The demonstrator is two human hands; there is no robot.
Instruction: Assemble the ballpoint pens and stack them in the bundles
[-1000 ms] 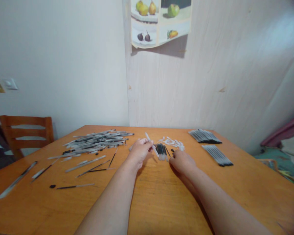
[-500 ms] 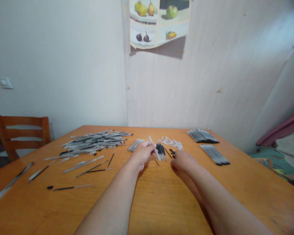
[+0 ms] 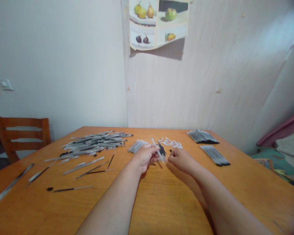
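My left hand is closed on a translucent white pen barrel, which slants across its fingertips. Just behind the barrel lies a bundle of dark pen refills, partly covered by it. To the right, my right hand has its fingers pinched together low over the table; whatever they hold is hidden. A small black piece shows at its fingertips. Farther back is a scatter of short clear caps. Several empty barrels lie side by side beyond my left hand.
A large heap of pens covers the table's left back. Loose refills and barrels lie nearer on that side. On the right are two neat rows of pens, one at the back and one nearer. A wooden chair stands left.
My left hand, with the barrel, has shifted slightly right and down. My right hand has drawn a little left, closer to the barrel, and its pinched fingers show more plainly.
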